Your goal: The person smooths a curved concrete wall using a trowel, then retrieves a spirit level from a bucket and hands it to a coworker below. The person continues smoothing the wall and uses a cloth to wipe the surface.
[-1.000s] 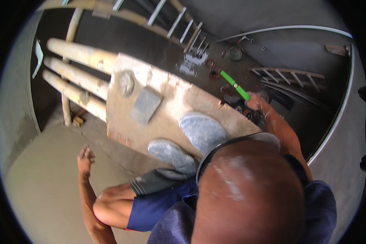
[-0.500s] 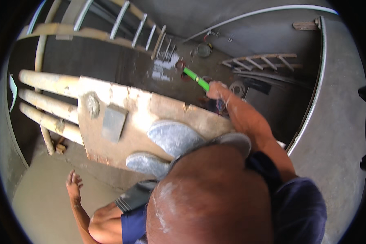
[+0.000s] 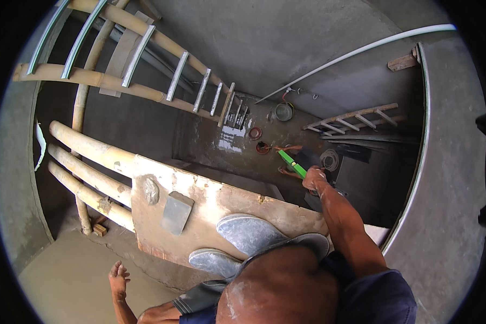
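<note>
My right arm reaches out over the edge of the plywood board, and my right hand [image 3: 314, 178] is closed round the near end of a green bar-shaped tool, apparently a spirit level [image 3: 292, 163]. Its far end points down towards the floor below. Close to that end are the arms of another person [image 3: 291, 147], who is lower down and mostly hidden. My left hand [image 3: 119, 278] hangs out to the left, fingers loosely bent and apart, holding nothing. My dusty grey shoes [image 3: 250, 232] rest on the plywood board [image 3: 200, 249].
On the board lie a grey rectangular slab [image 3: 177, 212] and a mortar lump [image 3: 150, 191]. Bamboo poles [image 3: 94, 156] support its left side. A bamboo ladder [image 3: 178, 75] leans at upper left. Far below stand a bucket [image 3: 284, 111] and a reddish-brown tub [image 3: 263, 148].
The whole view has shifted, with the board now lower and further right. My right hand still grips the green level. The other person's arms now show near its far end.
</note>
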{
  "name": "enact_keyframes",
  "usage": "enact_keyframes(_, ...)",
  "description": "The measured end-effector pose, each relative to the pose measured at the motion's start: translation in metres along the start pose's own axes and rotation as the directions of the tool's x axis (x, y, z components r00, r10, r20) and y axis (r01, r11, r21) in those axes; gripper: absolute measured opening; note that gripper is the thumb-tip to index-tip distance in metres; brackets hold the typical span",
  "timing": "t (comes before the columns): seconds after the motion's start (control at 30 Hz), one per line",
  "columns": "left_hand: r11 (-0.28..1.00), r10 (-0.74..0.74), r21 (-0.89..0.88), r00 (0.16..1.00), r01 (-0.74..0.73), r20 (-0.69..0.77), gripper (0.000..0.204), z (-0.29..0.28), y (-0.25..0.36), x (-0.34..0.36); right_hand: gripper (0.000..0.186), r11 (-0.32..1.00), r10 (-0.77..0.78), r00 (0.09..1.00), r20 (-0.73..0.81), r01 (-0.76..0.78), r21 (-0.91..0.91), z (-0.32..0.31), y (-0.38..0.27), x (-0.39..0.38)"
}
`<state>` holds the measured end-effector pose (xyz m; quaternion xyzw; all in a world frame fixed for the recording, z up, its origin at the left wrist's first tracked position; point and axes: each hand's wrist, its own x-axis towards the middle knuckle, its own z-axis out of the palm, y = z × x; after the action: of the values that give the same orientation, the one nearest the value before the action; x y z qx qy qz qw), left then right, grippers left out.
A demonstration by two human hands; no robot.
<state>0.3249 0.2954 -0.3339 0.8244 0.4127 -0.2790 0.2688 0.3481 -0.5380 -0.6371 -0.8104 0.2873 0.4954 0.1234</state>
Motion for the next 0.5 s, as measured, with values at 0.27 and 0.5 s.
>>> enact_keyframes(0.27, 1.000, -0.024, 0.002, 1.000, 0.024, 0.001, 0.045, -0.002, 0.002, -0.002, 0.035, 0.992, 0.102, 0.994, -0.025, -0.100, 0.077, -0.009, 0.007, -0.007)
enact_keyframes(0.5, 1.000, -0.013, 0.011, 1.000, 0.013, -0.011, 0.045, -0.003, 0.008, 0.000, 0.034, 0.987, 0.122, 0.992, -0.044, -0.116, 0.114, 0.001, 0.022, 0.010)
